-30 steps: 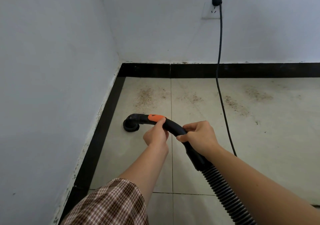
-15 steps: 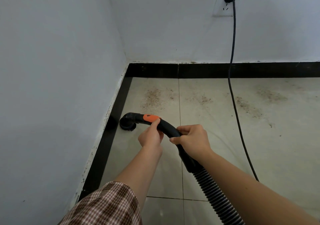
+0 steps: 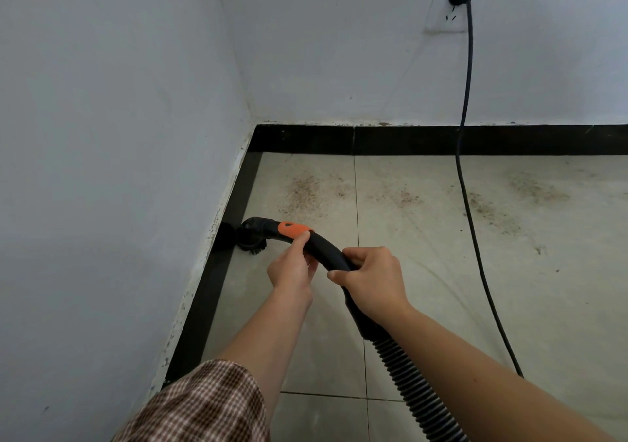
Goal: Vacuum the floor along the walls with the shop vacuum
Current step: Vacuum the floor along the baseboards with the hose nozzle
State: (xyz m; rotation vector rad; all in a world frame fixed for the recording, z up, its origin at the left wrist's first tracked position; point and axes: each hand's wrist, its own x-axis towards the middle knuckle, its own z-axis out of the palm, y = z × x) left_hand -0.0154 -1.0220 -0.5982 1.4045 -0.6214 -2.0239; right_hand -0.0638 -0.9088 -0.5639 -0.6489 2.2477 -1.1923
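While both hands grip curved black plastic vacuum wand (image 3: pixel 326 248), left hand (image 3: pixel 292 268) nearer round brush head (image 3: pixel 249 237), right hand (image 3: pixel 373 280) behind; brush touching black skirting (image 3: pixel 217 271).

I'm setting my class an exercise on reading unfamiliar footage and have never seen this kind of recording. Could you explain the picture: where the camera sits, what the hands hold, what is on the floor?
No machine works here: a person wears a camera on the head, so you look forward and down along their arms. The left hand pinches the curved black vacuum tube just behind its orange tab; the right hand grips the tube lower down, near where the ribbed hose joins. The round brush nozzle sits on the floor tiles right by the black skirting of the left wall. Brownish dirt patches lie nearer the far wall. A black power cord runs from a wall socket down across the floor.
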